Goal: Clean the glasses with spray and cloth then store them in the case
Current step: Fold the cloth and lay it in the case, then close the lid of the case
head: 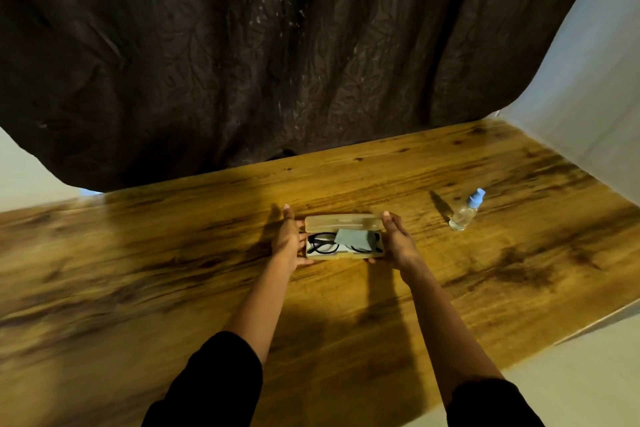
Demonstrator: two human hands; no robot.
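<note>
1. Head view: left hand (289,243) and right hand (398,243) each clasp an end of the open case (343,222) on the table (173,253).
2. Glasses (322,244) and cloth (356,240) lie inside.
3. Spray bottle (465,211) stands apart, right.

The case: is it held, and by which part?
The left hand and the right hand grip the open case at its two short ends.

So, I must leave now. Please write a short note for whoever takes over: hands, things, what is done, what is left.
Hands: the left hand holds the left end of the case, the right hand its right end.
Things: the case lies open on the table, with the glasses inside and the cloth over them. The spray bottle is apart, to the right.
Done: glasses stored.
Left: shut the lid.
</note>
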